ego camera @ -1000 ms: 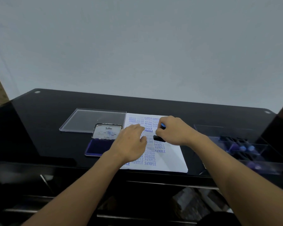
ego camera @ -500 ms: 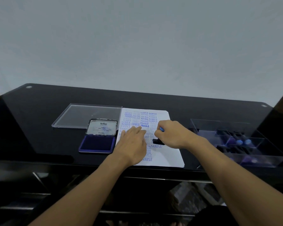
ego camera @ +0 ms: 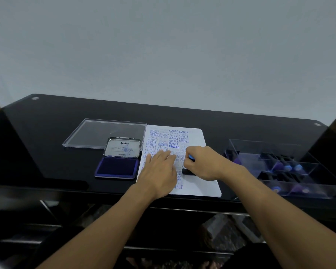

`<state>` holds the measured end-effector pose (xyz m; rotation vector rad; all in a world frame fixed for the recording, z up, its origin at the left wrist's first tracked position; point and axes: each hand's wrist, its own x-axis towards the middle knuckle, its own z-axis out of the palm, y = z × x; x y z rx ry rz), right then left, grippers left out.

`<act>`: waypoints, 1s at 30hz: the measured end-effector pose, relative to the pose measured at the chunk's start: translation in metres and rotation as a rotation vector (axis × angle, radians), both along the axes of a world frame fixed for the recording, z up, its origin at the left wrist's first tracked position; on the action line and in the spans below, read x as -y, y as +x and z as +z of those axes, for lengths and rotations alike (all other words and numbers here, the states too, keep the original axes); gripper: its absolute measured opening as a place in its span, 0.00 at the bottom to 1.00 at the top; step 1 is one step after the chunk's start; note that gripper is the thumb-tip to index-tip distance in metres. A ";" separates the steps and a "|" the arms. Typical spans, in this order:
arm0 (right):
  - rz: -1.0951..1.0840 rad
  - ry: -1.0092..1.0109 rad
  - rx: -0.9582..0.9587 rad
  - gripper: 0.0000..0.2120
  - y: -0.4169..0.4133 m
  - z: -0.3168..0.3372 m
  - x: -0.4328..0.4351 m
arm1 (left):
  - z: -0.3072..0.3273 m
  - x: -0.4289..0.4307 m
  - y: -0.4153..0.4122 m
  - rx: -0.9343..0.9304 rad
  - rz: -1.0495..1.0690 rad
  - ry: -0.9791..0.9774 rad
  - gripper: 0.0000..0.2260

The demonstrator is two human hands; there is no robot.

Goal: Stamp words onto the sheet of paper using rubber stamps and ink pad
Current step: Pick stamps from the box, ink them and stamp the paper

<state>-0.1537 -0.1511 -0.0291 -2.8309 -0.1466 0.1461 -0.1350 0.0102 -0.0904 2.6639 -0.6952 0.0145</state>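
Note:
A white sheet of paper (ego camera: 199, 183) lies on the black table, covered with several blue stamped words such as SAMPLE and FRAGILE. My right hand (ego camera: 204, 164) grips a rubber stamp (ego camera: 187, 171) with a blue handle tip and a black base, which is pressed down on the middle of the sheet. My left hand (ego camera: 160, 172) lies flat on the paper's left part with straight fingers. Left of the sheet stands the ink pad (ego camera: 116, 168), open, with its metal lid raised.
A clear plastic lid (ego camera: 97, 133) lies at the back left behind the ink pad. On the right stands a clear compartment tray (ego camera: 318, 193) with several more stamps. The table's front edge (ego camera: 66, 189) runs just below the paper.
The head view has shifted slightly. Both hands stay on the paper, and the stamp remains pressed at about the same spot.

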 end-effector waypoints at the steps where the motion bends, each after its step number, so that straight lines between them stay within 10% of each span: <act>1: 0.003 -0.004 0.002 0.12 0.000 -0.001 0.000 | -0.001 0.000 0.000 0.003 0.000 0.000 0.22; 30: -0.046 0.046 0.147 0.09 -0.014 -0.026 -0.006 | -0.012 -0.003 -0.001 0.048 -0.009 -0.011 0.22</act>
